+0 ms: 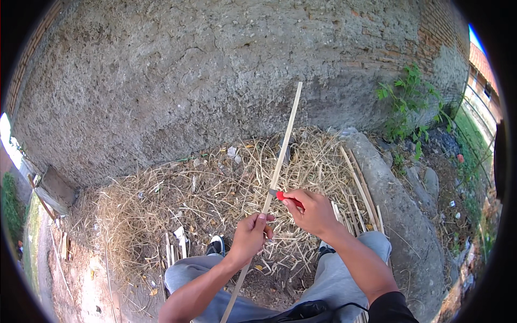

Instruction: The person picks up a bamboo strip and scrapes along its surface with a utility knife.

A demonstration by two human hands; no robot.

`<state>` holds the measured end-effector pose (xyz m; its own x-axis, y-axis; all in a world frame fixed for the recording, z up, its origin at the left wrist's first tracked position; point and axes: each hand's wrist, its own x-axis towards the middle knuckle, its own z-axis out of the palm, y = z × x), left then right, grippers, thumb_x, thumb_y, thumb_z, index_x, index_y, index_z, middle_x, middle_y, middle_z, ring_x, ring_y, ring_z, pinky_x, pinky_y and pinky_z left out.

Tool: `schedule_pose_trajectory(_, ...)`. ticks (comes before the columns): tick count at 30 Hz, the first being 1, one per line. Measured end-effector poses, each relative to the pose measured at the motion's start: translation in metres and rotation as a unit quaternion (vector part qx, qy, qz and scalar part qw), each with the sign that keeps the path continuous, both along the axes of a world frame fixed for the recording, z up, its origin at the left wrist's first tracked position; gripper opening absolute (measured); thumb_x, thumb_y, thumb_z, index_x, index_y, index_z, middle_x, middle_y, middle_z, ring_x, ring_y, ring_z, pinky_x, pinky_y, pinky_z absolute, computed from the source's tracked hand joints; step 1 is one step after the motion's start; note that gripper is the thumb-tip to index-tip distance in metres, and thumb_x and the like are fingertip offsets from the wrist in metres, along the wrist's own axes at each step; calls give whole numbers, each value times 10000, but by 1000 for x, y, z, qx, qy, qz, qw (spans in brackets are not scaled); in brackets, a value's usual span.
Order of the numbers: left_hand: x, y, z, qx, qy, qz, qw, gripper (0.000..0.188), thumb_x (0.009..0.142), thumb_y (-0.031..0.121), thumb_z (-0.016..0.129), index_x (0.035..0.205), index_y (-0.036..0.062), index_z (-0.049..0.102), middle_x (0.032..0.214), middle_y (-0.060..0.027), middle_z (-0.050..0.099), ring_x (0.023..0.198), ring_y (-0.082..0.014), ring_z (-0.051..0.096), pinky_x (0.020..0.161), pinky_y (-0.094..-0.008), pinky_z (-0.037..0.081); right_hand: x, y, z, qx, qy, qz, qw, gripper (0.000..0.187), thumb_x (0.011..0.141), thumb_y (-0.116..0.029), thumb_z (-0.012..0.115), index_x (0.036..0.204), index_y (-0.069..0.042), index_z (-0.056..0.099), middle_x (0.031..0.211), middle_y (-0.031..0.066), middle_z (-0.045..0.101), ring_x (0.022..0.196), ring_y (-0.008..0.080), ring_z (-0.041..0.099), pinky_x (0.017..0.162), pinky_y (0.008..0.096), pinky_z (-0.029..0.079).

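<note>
A long, pale, flat strip that looks like split bamboo or wood (284, 145) slants from between my legs up toward the wall. My left hand (250, 237) is closed around it, with the thumb on top, a little below its middle. In my right hand (312, 211) is a small knife with a red handle (291, 201), gripped in closed fingers. Its short grey blade (273, 192) lies against the strip just above my left hand. Part of the red handle is hidden by my right fingers.
Curled shavings (215, 199) cover the ground before me. More strips (358, 185) lie at my right, beside a concrete ledge (388, 215); a few short pieces (175, 247) are by my left leg. A rough wall (204, 81) stands ahead, with a green plant (412, 99) at its right.
</note>
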<state>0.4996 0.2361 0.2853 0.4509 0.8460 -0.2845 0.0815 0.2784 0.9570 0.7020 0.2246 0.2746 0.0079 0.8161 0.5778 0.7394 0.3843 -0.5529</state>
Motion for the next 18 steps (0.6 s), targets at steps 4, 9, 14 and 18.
schedule_pose_trajectory(4,3,2,-12,67,31,14,997,312,1088,222,383,1144,-6,589,694,-16,577,484,-27,375,436,-193,304,-5,-1,-3,41,-10,3,999,169,879,-228,746,917,-69,702,811,73,703,616,249,677,526,354,519)
schedule_pose_trajectory(9,4,0,-18,142,64,29,987,313,1074,201,409,1046,-28,620,651,-28,586,523,-66,459,496,-249,369,-10,-3,-2,45,-5,-20,999,207,849,-264,782,827,-73,703,754,52,679,582,225,661,492,347,499)
schedule_pose_trajectory(14,6,-6,-10,200,111,33,973,327,1061,197,425,951,-40,622,619,-53,591,543,-105,521,532,-301,420,-11,-3,-3,73,-9,-38,997,226,853,-273,777,775,-78,695,692,42,662,527,213,630,453,341,467)
schedule_pose_trajectory(18,4,-9,-12,209,152,29,966,328,1052,211,437,931,-34,617,600,-75,582,521,-145,547,517,-345,429,-10,-1,-1,45,-19,-40,998,235,854,-284,774,767,-79,698,686,47,661,526,213,627,453,339,461)
